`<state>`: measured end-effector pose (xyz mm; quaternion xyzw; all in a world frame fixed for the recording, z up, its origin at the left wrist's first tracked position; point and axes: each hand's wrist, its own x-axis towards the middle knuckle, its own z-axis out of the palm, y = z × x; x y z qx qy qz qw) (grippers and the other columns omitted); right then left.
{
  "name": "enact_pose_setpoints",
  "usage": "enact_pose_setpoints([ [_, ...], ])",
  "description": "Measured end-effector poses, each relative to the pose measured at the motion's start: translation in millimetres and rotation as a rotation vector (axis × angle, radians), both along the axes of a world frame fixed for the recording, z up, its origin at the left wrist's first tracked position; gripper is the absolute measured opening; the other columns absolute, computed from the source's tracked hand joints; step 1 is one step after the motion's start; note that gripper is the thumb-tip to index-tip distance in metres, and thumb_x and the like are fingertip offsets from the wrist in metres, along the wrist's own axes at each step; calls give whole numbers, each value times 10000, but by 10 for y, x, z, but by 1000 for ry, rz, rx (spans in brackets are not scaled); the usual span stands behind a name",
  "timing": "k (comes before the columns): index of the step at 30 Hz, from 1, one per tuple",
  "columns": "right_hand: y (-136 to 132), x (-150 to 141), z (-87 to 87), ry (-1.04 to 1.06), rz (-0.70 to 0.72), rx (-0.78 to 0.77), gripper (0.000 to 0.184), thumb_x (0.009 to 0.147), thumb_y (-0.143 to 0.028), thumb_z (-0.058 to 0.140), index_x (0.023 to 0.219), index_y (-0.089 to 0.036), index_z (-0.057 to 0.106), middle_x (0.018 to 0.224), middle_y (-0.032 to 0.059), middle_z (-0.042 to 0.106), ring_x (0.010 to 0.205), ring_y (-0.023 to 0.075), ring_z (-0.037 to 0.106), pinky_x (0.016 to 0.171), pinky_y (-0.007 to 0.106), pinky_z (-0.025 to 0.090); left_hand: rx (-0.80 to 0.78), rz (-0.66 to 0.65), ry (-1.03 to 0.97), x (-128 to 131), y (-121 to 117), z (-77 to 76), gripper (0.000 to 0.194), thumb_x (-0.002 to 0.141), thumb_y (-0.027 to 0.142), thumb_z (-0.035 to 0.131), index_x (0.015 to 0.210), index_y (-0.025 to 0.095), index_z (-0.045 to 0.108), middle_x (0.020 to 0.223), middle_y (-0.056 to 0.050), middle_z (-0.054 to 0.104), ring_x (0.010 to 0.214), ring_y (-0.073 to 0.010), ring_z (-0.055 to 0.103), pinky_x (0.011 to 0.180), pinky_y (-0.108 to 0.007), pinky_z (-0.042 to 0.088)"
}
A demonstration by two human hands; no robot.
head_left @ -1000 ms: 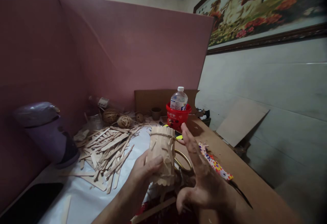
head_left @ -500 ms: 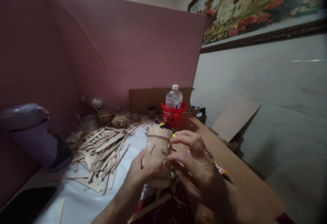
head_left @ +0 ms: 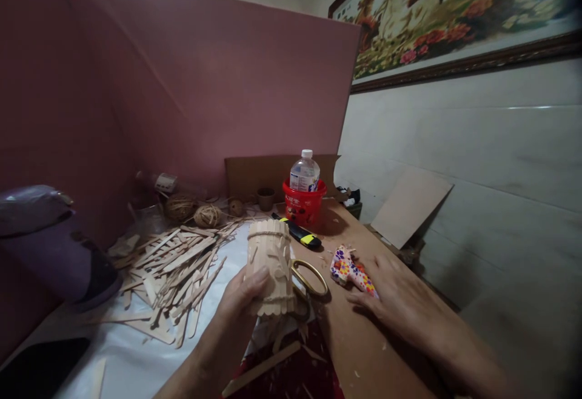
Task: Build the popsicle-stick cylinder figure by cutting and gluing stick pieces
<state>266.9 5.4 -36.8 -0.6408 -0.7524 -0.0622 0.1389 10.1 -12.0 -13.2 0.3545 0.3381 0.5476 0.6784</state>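
My left hand (head_left: 245, 302) is wrapped round a small cylinder of wooden craft sticks (head_left: 270, 259), held upright with its scalloped stick ends showing. Twine circles it near the top and the bottom, and small leaf-shaped wood pieces lie on its side. To the right, my right hand (head_left: 386, 296) hovers at a flower-patterned glue gun (head_left: 352, 270) with an orange trigger, thumb and fingers apart around its handle end. Scissors with gold handles (head_left: 313, 278) lie just beside the cylinder, their blades hidden. Behind them rests a black and yellow utility knife (head_left: 300, 233).
A heap of loose craft sticks (head_left: 177, 271) covers the white sheet on the left, with twine balls (head_left: 208, 216) behind it. At the back, a red bucket (head_left: 304, 205) holds a plastic bottle (head_left: 305, 171). A purple container (head_left: 54, 247) stands far left.
My right hand has left the cylinder and moved right to the glue gun, uncovering the scissors and knife. The left hand still holds the cylinder, now slightly further left in view.
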Motion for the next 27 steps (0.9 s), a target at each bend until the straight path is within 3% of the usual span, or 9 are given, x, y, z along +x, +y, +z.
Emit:
enact_pose_setpoints([
  [2, 48, 57, -120, 80, -16, -113, 312, 802, -336, 603, 1047, -143, 611, 973, 146, 646, 896, 319, 616, 752, 434, 496, -1, -11, -7, 11, -5, -2, 383, 740, 314, 658, 1071, 122, 649, 909, -83, 728, 838, -232, 660, 720, -293, 497],
  [4, 88, 80, -167, 208, 58, -173, 306, 873, -308, 483, 1117, -149, 578, 1064, 156, 644, 962, 307, 614, 809, 438, 483, 1, -7, -6, 20, -11, 2, 380, 732, 318, 662, 1053, 114, 654, 906, -90, 726, 803, -230, 660, 700, -292, 494],
  [9, 135, 123, -89, 617, 167, -158, 400, 928, -464, 352, 1115, -198, 584, 1099, 127, 648, 1044, 290, 586, 899, 435, 449, 0, -33, 17, 28, -23, 16, 327, 753, 306, 623, 1015, 115, 660, 822, -83, 717, 720, -217, 642, 684, -312, 489],
  [12, 55, 106, 1, 976, 120, -179, 479, 818, -621, 489, 985, -187, 604, 792, 60, 637, 723, 211, 612, 623, 300, 506, 31, -59, 8, 30, -7, -4, 376, 729, 316, 635, 1046, 115, 650, 799, -84, 704, 745, -232, 638, 690, -315, 481],
  [14, -91, 44, 66, 1228, 64, -276, 559, 683, -668, 632, 953, -182, 577, 597, -30, 504, 457, 102, 448, 395, 204, 363, 43, -85, 18, 30, 14, -32, 420, 697, 330, 659, 1053, 108, 645, 761, -82, 691, 696, -224, 627, 671, -313, 478],
  [16, -294, -49, 130, 1415, -4, -402, 543, 651, -654, 682, 887, -180, 560, 570, -59, 438, 439, 61, 375, 387, 168, 310, 42, -100, 38, 27, 36, -67, 464, 674, 343, 675, 1071, 106, 634, 738, -77, 683, 652, -215, 614, 657, -316, 478],
  [18, -498, -142, 185, 1489, 25, -470, 561, 585, -625, 752, 862, -170, 574, 596, -55, 450, 454, 45, 366, 399, 161, 294, 39, -93, 49, 21, 58, -106, 507, 662, 357, 683, 1101, 113, 615, 786, -85, 691, 670, -223, 619, 668, -329, 483],
  [22, -718, -266, 261, 1500, 95, -660, 557, 607, -634, 735, 839, -150, 584, 621, -38, 482, 432, 17, 312, 389, 157, 224, 51, -101, 104, 4, 96, -173, 550, 644, 407, 695, 1096, 109, 601, 888, -126, 703, 758, -257, 638, 663, -335, 487],
  [27, -716, -372, 329, 1586, 149, -656, 471, 640, -507, 786, 944, -186, 625, 702, 6, 564, 589, 89, 490, 480, 171, 360, 48, -111, 136, -9, 101, -183, 510, 658, 400, 694, 1082, 129, 610, 882, -110, 713, 731, -230, 647, 620, -304, 496],
])
